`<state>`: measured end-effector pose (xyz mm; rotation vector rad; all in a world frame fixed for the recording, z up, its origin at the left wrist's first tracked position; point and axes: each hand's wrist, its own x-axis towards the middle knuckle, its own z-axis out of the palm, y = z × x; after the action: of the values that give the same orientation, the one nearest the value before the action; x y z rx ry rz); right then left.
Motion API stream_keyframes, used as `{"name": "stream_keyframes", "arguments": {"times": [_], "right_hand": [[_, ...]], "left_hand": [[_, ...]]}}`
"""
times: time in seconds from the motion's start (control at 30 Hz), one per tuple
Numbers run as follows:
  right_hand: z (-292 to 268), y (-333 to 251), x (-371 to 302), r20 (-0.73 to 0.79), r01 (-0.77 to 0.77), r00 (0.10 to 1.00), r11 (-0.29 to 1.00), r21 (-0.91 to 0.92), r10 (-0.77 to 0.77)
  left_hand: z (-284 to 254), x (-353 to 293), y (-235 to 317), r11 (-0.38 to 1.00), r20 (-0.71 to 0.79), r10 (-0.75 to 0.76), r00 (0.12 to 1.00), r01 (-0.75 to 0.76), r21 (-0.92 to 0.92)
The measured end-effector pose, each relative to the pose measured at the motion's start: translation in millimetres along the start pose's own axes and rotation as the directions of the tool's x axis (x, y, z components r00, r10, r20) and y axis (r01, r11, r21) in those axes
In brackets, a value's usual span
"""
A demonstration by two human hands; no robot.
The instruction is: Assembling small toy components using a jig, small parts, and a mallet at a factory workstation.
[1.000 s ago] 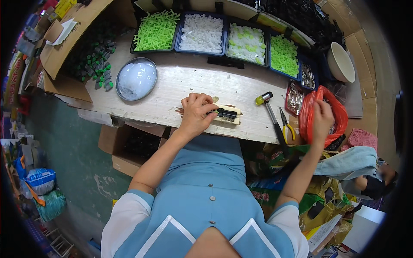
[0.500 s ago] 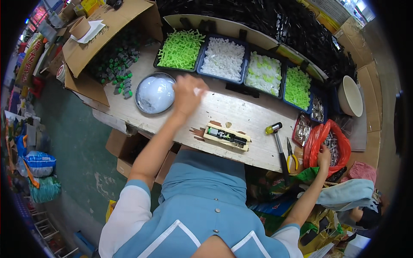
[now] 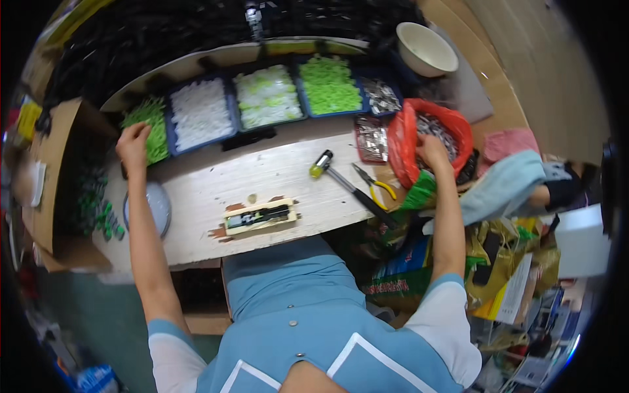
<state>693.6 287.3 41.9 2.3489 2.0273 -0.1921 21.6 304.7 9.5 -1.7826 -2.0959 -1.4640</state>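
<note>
My left hand (image 3: 133, 147) is at the near left edge of a tray of bright green plastic pieces (image 3: 156, 128). Its fingers are curled together; whatever they hold is too small to make out. My right hand (image 3: 431, 152) reaches into a red plastic bag (image 3: 404, 147) of small grey metal pieces (image 3: 440, 135), its fingertips hidden among them. Between my arms, a cream holder (image 3: 261, 226) cradles a narrow black assembly (image 3: 265, 215) on the table. A round dish (image 3: 156, 206), partly behind my left forearm, holds something pale.
Trays of white pieces (image 3: 200, 114), mixed white and green pieces (image 3: 270, 96) and green pieces (image 3: 329, 85) line the back. A mallet (image 3: 344, 180) and yellow-handled pliers (image 3: 377, 187) lie near the right bag. A cardboard box (image 3: 57, 177) with grey-green parts stands left. A cream bowl (image 3: 426, 49) sits back right.
The view has swung toward the right. My left hand has moved from beside the round dish to the leftmost green tray. My right hand remains at the red bag, now deeper in it.
</note>
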Motion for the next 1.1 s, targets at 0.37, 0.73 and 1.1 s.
{"name": "stream_keyframes", "arguments": {"times": [0.37,0.73,1.1], "right_hand": [[5.2,-5.6,7.3,-0.377,0.049,0.924,0.997,-0.061,-0.069],[0.9,25.3,7.8,-0.146,0.020,0.989,0.993,-0.113,-0.036],[-3.5,51.8,27.7,-0.361,0.171,0.928,0.968,0.183,-0.096]], "left_hand": [[-40.4,-32.7,98.4,0.864,0.116,-0.057,0.992,0.107,-0.492],[-111.3,-124.2,62.9,0.910,0.138,-0.279,0.950,0.308,-0.278],[-135.0,-158.2,29.9,0.960,0.112,-0.266,0.957,0.252,0.124]]}}
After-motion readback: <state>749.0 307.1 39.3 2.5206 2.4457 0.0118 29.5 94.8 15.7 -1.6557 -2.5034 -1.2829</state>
